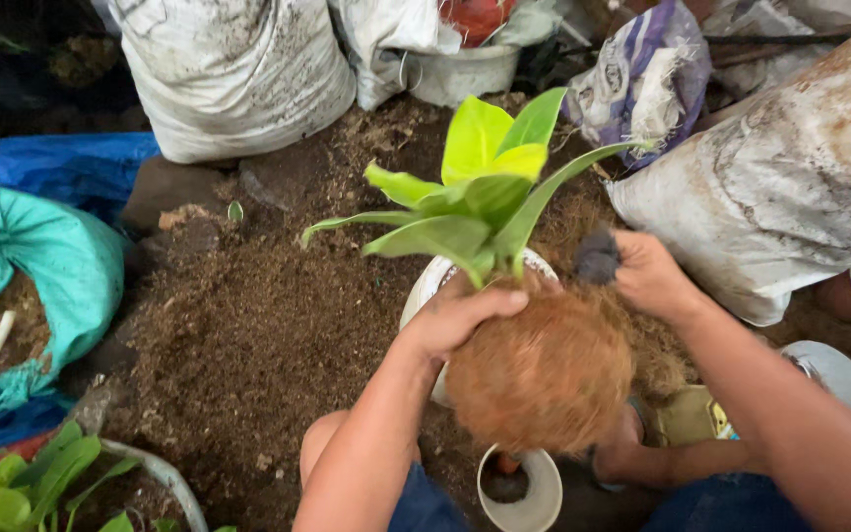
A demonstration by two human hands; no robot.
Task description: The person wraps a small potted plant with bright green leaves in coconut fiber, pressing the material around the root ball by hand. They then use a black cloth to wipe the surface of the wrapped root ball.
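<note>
1. Looks like the wrapping stage of potting: the left hand is clamped on the young plant at the base of its stem, holding it upright over the white pot, with a round orange-brown ball of coconut fibre around the roots.

2. The plant sits just right of centre. Its yellow-green leaves fan up toward 12 o'clock, and the fibre ball hangs at 6 o'clock from them.

3. The right hand is at 3 o'clock from the stem, fingers pinched shut on a small dark clump — soil or fibre, can't tell which.

4. My guess for the next move: the clump goes in against the stem, so the left hand has to keep the plant steady and straight while the right packs. Squeeze too hard and the ball could crumble.

5. Pose: both forearms come up from 6 o'clock, the left angled in from 7, the right from 4 — wrists bent inward so the hands meet around the stem.

6. Around it: loose brown potting mix at 9 o'clock, dirty white sacks at 11 and 2, a teal bag far left, a second empty white pot at 6 o'clock.
</note>
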